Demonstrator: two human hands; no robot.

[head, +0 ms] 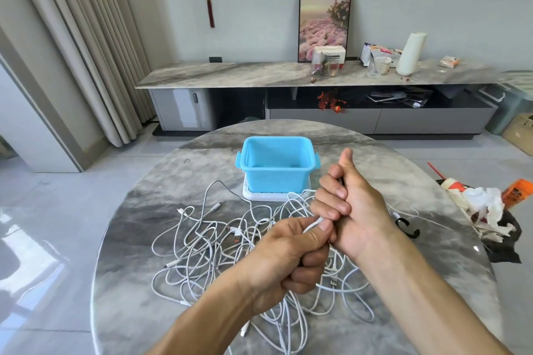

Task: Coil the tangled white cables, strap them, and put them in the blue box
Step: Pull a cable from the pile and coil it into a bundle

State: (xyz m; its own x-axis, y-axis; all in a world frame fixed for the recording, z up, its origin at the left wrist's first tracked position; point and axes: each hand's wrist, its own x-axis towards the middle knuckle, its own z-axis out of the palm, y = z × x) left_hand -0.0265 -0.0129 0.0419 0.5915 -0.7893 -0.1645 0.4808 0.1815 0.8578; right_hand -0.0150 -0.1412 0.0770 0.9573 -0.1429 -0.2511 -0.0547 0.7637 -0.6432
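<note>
Here your left hand pinches a white cable end, your right hand fingers curl around it above the table.

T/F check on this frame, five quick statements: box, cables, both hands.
1. The blue box holds coiled cables. False: it looks empty.
2. The white cables lie tangled on the table. True.
3. The left hand pinches a cable end. True.
4. The right hand lies flat on the table. False: it is raised, fingers curled, thumb up.
5. The box stands on a white lid. True.
</note>
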